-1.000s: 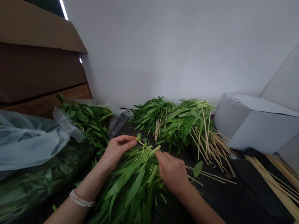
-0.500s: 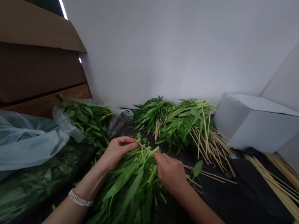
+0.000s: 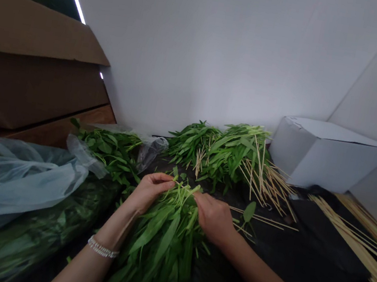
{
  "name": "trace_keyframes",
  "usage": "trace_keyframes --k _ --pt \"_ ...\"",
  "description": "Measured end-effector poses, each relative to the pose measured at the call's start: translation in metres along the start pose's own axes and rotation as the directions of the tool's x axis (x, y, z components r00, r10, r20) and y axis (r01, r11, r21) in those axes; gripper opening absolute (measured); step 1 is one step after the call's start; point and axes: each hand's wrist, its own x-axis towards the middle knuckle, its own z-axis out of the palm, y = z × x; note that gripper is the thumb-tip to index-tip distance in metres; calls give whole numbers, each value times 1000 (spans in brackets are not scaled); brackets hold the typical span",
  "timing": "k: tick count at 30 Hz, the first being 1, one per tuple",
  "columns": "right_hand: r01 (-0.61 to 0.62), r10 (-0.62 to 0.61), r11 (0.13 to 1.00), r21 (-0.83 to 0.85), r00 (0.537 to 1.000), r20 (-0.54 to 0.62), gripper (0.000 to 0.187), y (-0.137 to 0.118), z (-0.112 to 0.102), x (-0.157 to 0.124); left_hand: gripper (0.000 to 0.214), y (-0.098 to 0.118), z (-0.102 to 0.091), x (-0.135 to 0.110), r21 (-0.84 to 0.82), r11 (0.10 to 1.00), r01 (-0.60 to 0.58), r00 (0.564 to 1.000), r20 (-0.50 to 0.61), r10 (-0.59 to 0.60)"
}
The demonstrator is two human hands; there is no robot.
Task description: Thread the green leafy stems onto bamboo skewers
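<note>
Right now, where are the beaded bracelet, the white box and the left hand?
Beaded bracelet [image 3: 103, 249], head view: middle of its beads.
White box [image 3: 343, 164], head view: wide front face.
Left hand [image 3: 148, 191], head view: back of the hand.

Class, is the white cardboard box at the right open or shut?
Nearly shut: the top panel of the white cardboard box lies across it, leaving a narrow dark slit at right.

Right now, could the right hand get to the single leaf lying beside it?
Probably yes: the leaf lies close to the right hand, with only thin sticks seen between, though that hand is busy at the green stems.
</note>
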Motion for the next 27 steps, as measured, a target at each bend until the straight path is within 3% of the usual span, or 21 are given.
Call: trace_keyframes --k 7,11,14,17,19,22,27 --pt "16 -16 1000 0 1000 -2 31 -1 -1 1 24 -4 2 -1 68 997 -25 998 67 21" --pt "7 -5 999 37 999 -47 30 -1 -4 2 33 5 6 -7 159 971 -177 977 148 154" --pt "10 -3 997 79 996 -84 29 -2 -5 3 45 10 11 -12 282 906 -316 930 283 236" --pt "37 -30 996 77 995 -98 28 -1 -5 4 23 11 12 -14 389 843 -372 908 341 243" --pt "52 -45 997 55 992 -118 29 3 -5 5 19 11 9 -12 358 870 -338 928 281 245" --pt "48 -44 999 19 983 -179 31 12 -7 8 27 15 0 -8 197 944 -265 963 99 250" --pt "-7 -1 999 -37 976 -218 29 30 -10 11 31 23 -10 0 -75 961 -266 957 -143 254"
